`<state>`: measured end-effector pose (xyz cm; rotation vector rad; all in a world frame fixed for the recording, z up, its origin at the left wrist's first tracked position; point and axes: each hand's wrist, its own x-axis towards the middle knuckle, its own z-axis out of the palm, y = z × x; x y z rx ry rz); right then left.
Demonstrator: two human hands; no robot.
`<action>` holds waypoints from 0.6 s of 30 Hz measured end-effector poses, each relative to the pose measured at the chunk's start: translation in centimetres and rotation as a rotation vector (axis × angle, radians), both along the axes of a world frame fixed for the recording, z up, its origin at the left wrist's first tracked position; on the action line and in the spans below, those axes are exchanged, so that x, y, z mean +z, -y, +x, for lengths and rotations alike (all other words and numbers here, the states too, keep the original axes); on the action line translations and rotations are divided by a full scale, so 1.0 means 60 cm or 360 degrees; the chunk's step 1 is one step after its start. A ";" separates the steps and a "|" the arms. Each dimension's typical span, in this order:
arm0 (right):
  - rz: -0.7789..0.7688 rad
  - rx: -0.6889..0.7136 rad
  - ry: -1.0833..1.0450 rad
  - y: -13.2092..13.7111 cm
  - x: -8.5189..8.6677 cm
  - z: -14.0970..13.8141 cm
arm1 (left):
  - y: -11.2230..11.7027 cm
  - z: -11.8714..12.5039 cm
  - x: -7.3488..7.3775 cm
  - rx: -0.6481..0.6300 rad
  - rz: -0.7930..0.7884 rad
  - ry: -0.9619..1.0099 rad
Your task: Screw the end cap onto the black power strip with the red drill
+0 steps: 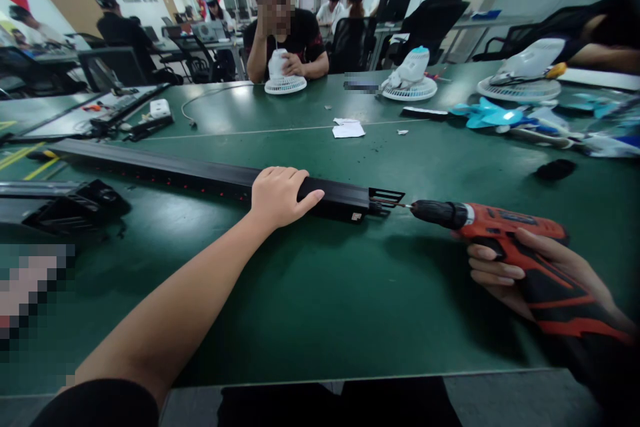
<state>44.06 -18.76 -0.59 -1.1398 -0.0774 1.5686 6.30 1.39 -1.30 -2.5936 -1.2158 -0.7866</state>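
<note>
A long black rectangular bar (210, 175) lies across the green table, with a slotted black end piece (387, 196) at its right end. My left hand (280, 197) is wrapped over the bar near that end, its thumb along the near side. In my right hand (505, 273) is a red and black cordless drill (515, 223), gripped by the handle. The drill's thin bit (407, 206) points left and reaches the slotted end; whether it touches a screw is too small to tell.
Another black part (60, 207) lies at the left. White fan parts (410, 85), blue fan blades (483, 113), paper scraps (349, 128) and a white socket block (160, 108) are on the green table (320, 320). Across it a person (285, 40) holds a white fan part.
</note>
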 end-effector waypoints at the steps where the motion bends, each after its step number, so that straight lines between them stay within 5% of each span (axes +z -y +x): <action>1: -0.0015 0.0002 0.0002 0.000 -0.001 0.002 | 0.000 0.000 0.000 -0.0002 0.0000 0.0001; 18: 0.0090 0.0104 0.0144 0.000 0.001 -0.001 | -0.001 0.000 -0.001 0.0002 0.0020 0.0002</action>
